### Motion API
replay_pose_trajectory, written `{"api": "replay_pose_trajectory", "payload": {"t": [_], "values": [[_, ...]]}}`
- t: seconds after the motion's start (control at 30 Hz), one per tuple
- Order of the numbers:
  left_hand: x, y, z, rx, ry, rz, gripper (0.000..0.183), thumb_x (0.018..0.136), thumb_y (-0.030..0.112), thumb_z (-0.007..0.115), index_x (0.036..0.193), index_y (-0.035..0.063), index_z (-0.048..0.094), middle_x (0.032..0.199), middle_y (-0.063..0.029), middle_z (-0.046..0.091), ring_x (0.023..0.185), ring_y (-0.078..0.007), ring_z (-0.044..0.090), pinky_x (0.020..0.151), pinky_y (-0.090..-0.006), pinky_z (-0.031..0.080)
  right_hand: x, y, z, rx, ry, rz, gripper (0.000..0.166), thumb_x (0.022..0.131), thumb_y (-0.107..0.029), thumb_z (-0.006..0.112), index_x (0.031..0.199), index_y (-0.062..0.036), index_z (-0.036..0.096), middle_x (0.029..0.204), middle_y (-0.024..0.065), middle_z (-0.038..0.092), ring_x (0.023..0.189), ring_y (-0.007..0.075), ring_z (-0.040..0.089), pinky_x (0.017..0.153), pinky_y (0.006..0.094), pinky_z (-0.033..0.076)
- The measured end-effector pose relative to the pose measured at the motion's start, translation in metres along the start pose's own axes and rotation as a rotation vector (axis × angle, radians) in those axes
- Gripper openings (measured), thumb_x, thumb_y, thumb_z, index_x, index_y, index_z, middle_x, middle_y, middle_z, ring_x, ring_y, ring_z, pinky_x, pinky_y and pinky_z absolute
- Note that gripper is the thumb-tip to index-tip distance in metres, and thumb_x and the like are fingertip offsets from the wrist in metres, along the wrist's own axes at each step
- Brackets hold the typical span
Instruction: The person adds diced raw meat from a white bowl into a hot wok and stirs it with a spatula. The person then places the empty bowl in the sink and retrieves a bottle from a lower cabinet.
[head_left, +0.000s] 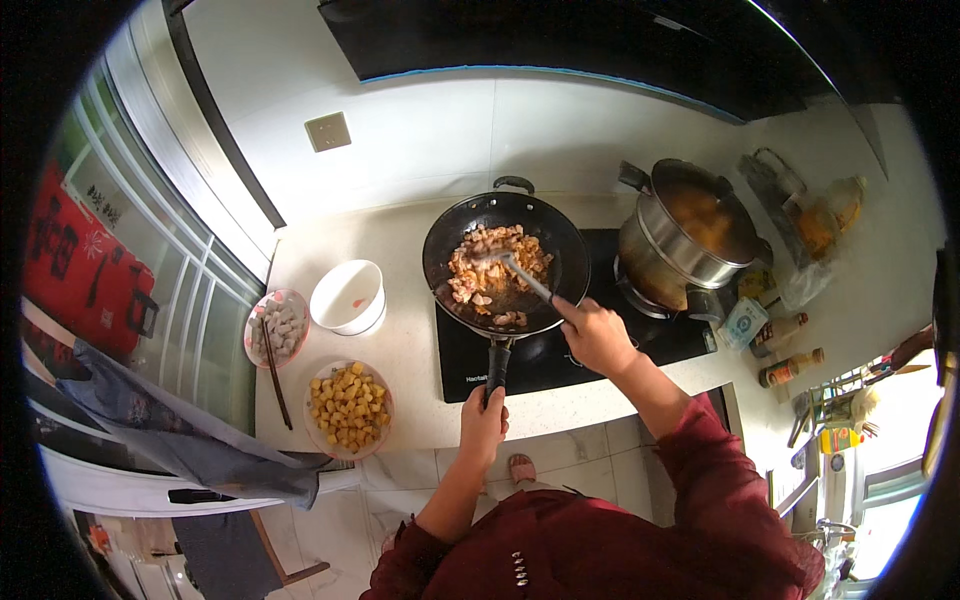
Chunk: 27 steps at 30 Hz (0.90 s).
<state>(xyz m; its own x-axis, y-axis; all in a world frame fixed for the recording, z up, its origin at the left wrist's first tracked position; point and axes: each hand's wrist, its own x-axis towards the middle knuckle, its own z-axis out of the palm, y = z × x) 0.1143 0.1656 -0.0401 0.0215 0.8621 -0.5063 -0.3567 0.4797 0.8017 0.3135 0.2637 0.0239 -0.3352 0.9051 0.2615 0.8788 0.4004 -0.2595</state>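
Observation:
My left hand (482, 421) grips the black handle (498, 365) of a dark wok (566, 240) on the left of the cooktop. In my right hand (600, 335) is a spatula (529, 280) with a grey handle; its blurred head lies among the food. Small chopped pieces of browned meat (531, 255) fill the middle of the wok, with a few bits lower down near its front wall. Oily liquid shows on the wok's bottom.
A steel pot (651, 244) of brown broth stands right of the wok on the black cooktop (457, 367). Left are a white bowl (347, 324), a bowl of pale chunks (285, 322) with chopsticks (276, 379) and a plate of yellow cubes (351, 406). Bottles (789, 369) stand at right.

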Motion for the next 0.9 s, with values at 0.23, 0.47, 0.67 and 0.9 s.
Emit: {"api": "replay_pose_trajectory", "payload": {"t": [0.23, 0.47, 0.67, 0.9], "values": [[-0.002, -0.001, -0.003, -0.006, 0.017, 0.003, 0.017, 0.093, 0.023, 0.053, 0.088, 0.0074, 0.047, 0.061, 0.0009, 0.046, 0.043, -0.0048, 0.039, 0.035, -0.0192, 0.027, -0.028, -0.006, -0.112, 0.066, -0.075, -0.021, 0.036, 0.074, -0.013, 0.064, 0.110, -0.0143, 0.064, 0.074, 0.0148, 0.058, 0.067, 0.0326, 0.060, 0.062, 0.0401, 0.049], [0.000, -0.002, 0.001, 0.002, 0.006, 0.016, 0.017, 0.092, 0.022, 0.053, 0.087, 0.0067, 0.047, 0.061, 0.0003, 0.047, 0.042, -0.0051, 0.038, 0.034, -0.0195, 0.026, -0.031, -0.014, -0.081, -0.027, -0.139, -0.010, 0.034, 0.075, -0.015, 0.060, 0.109, -0.0143, 0.064, 0.074, 0.0165, 0.059, 0.067, 0.0337, 0.060, 0.062, 0.0415, 0.050], [0.001, -0.004, -0.003, -0.022, 0.005, 0.027, 0.016, 0.092, 0.020, 0.053, 0.085, 0.0067, 0.046, 0.061, -0.0005, 0.047, 0.042, -0.0055, 0.038, 0.034, -0.0204, 0.026, -0.002, 0.007, -0.033, 0.166, 0.088, 0.080, 0.034, 0.076, -0.013, 0.062, 0.109, -0.0091, 0.063, 0.074, 0.0202, 0.061, 0.067, 0.0355, 0.060, 0.061, 0.0422, 0.050], [0.001, -0.001, 0.001, -0.008, 0.034, -0.016, 0.016, 0.092, 0.021, 0.053, 0.085, 0.0075, 0.046, 0.061, 0.0001, 0.047, 0.042, -0.0054, 0.038, 0.035, -0.0202, 0.027, -0.013, -0.004, -0.009, 0.042, 0.039, -0.012, 0.034, 0.076, -0.014, 0.063, 0.110, -0.0140, 0.062, 0.074, 0.0141, 0.058, 0.063, 0.0324, 0.060, 0.058, 0.0405, 0.051]]}}
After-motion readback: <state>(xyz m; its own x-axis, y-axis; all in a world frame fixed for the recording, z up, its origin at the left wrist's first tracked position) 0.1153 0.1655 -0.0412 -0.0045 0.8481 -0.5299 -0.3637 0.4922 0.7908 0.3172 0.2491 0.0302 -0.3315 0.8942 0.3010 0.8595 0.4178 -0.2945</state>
